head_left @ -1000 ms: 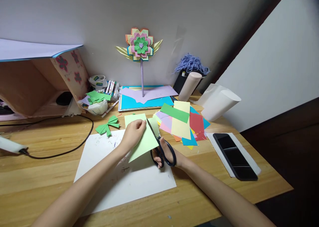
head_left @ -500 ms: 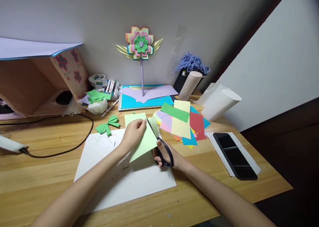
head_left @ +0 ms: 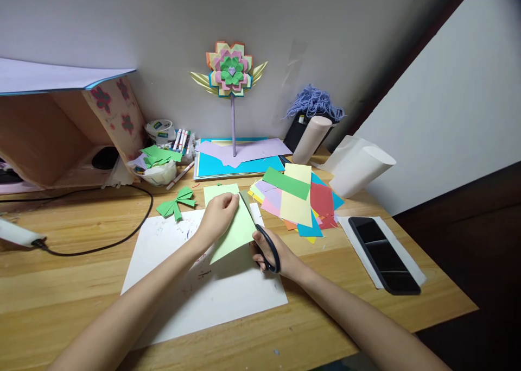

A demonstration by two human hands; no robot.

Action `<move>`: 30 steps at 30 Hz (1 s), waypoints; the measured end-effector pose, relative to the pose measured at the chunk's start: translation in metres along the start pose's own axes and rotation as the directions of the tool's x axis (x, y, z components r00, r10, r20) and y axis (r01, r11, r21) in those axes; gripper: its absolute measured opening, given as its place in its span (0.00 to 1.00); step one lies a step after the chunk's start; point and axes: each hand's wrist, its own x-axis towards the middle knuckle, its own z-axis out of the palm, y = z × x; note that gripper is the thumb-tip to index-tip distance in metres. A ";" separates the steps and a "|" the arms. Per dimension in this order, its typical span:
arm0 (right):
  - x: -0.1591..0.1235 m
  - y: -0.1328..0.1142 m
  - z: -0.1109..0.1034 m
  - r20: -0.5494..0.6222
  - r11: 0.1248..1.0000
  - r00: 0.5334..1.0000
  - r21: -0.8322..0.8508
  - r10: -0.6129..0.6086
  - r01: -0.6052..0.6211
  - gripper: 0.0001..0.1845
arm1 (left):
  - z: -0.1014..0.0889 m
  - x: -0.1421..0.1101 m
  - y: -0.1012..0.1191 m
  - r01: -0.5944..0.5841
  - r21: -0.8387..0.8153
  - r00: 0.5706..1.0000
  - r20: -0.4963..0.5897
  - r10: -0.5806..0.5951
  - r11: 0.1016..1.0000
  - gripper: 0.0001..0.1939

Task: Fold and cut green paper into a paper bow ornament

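My left hand is closed on a sheet of light green paper, fingers pinching near its upper right edge. The paper is held tilted above a large white sheet marked with small smudges. My right hand grips black-handled scissors, with thumb and fingers in the loops. Their blades lie along the paper's right edge, the tips close to my left fingertips, and look nearly closed. Left of the paper, a fan-shaped green paper piece rests on the table.
Coloured paper pieces lie piled to the right, beyond them a phone on white tissue. A layered paper flower stands at the back by the wall. At left are an open box and a black cable.
The curled pale green flap right of the scissor blades no longer shows; the pile and white sheet are visible there. The scissor handles have shifted slightly left, and the blades look more closed.
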 end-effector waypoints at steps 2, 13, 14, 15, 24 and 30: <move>-0.002 -0.002 0.000 0.002 1.000 1.000 -0.026 -0.003 0.003 0.30 | 0.000 0.000 0.000 0.007 -0.003 1.000 0.006 -0.007 1.000 0.19; -0.006 -0.014 -0.001 0.055 0.992 0.998 -0.124 -0.009 0.016 0.35 | -0.001 0.001 0.002 0.069 -0.061 0.996 0.060 -0.065 0.996 0.19; -0.006 -0.014 -0.001 0.056 0.992 0.998 -0.128 -0.014 0.021 0.35 | -0.001 0.001 0.002 0.070 -0.069 0.996 0.065 -0.066 0.995 0.19; -0.006 -0.014 -0.002 0.056 0.991 0.998 -0.128 -0.017 0.024 0.34 | -0.001 0.001 0.002 0.070 -0.075 0.995 0.070 -0.065 0.995 0.18; -0.003 -0.008 -0.004 0.032 0.995 0.999 -0.095 -0.011 0.014 0.32 | -0.001 -0.001 0.005 0.087 -0.096 0.993 0.093 -0.078 0.992 0.19; 0.002 -0.020 -0.019 -0.132 0.980 0.989 -0.195 -0.063 0.036 0.31 | -0.001 0.004 -0.006 0.052 -0.066 0.999 0.006 -0.052 0.996 0.19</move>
